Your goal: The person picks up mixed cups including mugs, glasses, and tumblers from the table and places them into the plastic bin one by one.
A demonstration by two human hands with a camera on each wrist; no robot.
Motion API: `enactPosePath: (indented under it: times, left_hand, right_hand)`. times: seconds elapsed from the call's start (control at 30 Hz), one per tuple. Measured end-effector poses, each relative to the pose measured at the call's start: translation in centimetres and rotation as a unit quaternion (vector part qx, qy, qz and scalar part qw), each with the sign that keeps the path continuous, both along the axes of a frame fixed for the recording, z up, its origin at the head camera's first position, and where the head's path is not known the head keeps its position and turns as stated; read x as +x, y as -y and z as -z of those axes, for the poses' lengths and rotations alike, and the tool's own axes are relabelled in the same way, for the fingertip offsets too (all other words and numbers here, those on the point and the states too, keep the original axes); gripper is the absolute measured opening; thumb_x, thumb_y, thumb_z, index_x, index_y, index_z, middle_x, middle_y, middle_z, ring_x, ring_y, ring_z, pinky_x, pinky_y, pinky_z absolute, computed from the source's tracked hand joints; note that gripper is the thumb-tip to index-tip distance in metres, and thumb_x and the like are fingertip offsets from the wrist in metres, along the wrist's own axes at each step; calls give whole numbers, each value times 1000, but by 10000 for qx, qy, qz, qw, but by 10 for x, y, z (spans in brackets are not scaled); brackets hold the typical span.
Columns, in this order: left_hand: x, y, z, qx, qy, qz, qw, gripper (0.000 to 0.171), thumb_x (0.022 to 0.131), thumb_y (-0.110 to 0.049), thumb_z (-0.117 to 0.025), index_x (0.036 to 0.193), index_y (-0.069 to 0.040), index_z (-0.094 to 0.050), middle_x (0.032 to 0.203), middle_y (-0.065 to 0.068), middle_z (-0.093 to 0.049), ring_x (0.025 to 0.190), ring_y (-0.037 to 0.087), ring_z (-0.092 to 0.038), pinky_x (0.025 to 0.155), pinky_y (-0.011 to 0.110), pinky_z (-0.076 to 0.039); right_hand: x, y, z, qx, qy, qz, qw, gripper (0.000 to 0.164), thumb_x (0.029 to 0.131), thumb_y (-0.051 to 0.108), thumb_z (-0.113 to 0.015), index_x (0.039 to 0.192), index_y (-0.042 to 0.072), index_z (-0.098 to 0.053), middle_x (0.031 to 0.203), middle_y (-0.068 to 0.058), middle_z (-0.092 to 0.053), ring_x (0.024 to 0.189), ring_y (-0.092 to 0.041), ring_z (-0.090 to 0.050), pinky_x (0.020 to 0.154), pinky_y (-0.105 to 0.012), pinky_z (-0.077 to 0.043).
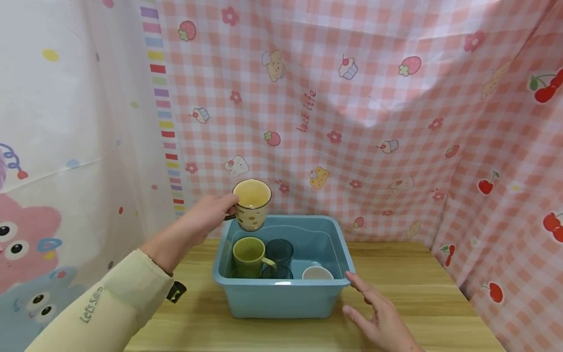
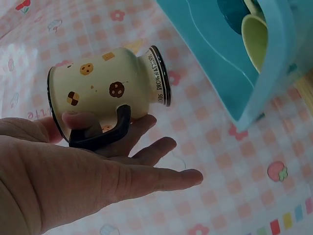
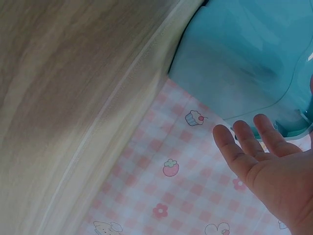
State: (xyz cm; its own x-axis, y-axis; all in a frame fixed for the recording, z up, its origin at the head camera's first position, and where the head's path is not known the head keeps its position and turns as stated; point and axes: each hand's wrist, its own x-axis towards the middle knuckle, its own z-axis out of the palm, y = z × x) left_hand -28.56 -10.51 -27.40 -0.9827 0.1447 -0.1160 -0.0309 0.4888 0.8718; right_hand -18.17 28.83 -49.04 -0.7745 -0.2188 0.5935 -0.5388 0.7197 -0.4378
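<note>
My left hand holds a cream mug with cookie prints, a dark rim and a dark handle, above the back left of a blue plastic bin. In the left wrist view, a finger passes through the mug's handle, while other fingers extend beside its body. Inside the bin stand a green mug, a dark clear glass and a white cup; the front wall partly hides them. At the bin's front right corner is my right hand, fingers spread, fingertips at the rim.
The bin stands on a wooden table. Behind and to the right hangs a pink checked cloth; a white printed curtain hangs at left. Beneath my left sleeve is a small black object.
</note>
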Motion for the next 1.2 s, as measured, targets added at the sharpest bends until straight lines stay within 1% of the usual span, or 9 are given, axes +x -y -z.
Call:
enactPosePath:
  times: [0.13,0.27,0.4,0.57,0.73,0.8,0.9,1.13,1.2]
  left_hand:
    - [-4,-13,4,37,127,-51,9999,39,110,-42,-45,102,-6,-58,130,16,-54,130,33,-46,113,51,-40]
    - [-8,-28,8,2,173,-16,9998,38,110,-40,-45,97,-6,-58,122,15,-56,125,32,-48,102,46,-39]
    - [-11,-43,12,-98,141,123,9998,38,110,-38,-44,92,-7,-58,111,13,-57,119,30,-50,99,44,-38]
    - [-15,-59,19,-9,264,262,9993,33,109,-33,-44,95,-7,-58,109,11,-54,116,29,-50,98,45,-38]
    - [-20,-75,25,-91,184,293,9994,33,109,-28,-43,92,-8,-63,97,7,-57,97,23,-53,89,37,-38]
    - [-23,-81,27,-129,144,325,9993,36,108,-27,-41,88,-9,-63,92,6,-57,85,21,-49,82,33,-37]
    - [-26,-90,32,-138,110,388,9991,36,108,-24,-40,84,-9,-62,88,6,-58,76,19,-45,77,31,-37]
    - [-27,-107,43,9,171,427,9989,33,106,-19,-40,84,-7,-60,83,6,-58,88,25,-56,82,32,-40]
    - [-28,-111,46,91,220,426,9988,32,105,-18,-41,82,-7,-60,81,6,-58,87,26,-56,80,31,-40]
  right_hand:
    - [-1,0,-1,-40,-53,-43,10000,75,91,17,-87,158,20,-54,155,1,-63,133,-1,-62,87,-32,-64]
    - [-1,0,0,-52,-113,-42,9999,76,89,15,-88,157,18,-55,152,1,-66,130,-1,-65,85,-30,-63]
    - [0,-1,1,-48,13,49,10000,76,89,17,-88,158,20,-55,150,2,-67,126,-4,-68,83,-28,-62]
    - [1,1,1,-33,171,115,9998,75,91,20,-87,158,21,-54,151,2,-66,126,-7,-69,83,-29,-63]
    - [0,2,0,4,186,93,9998,75,91,20,-87,158,21,-54,153,2,-64,125,-13,-71,84,-29,-63]
    - [0,2,0,5,159,69,9998,75,91,20,-87,158,21,-54,154,2,-64,124,-14,-72,84,-29,-63]
    - [-1,2,0,-7,20,-22,10000,76,90,17,-88,158,19,-54,153,1,-65,123,-17,-73,83,-29,-63]
    - [-3,1,2,-39,-229,-113,9997,78,87,14,-89,157,16,-55,151,2,-67,123,-13,-72,81,-28,-63]
    - [-3,0,3,-42,-261,-128,9996,78,87,13,-89,157,16,-55,151,1,-67,124,-11,-71,81,-28,-63]
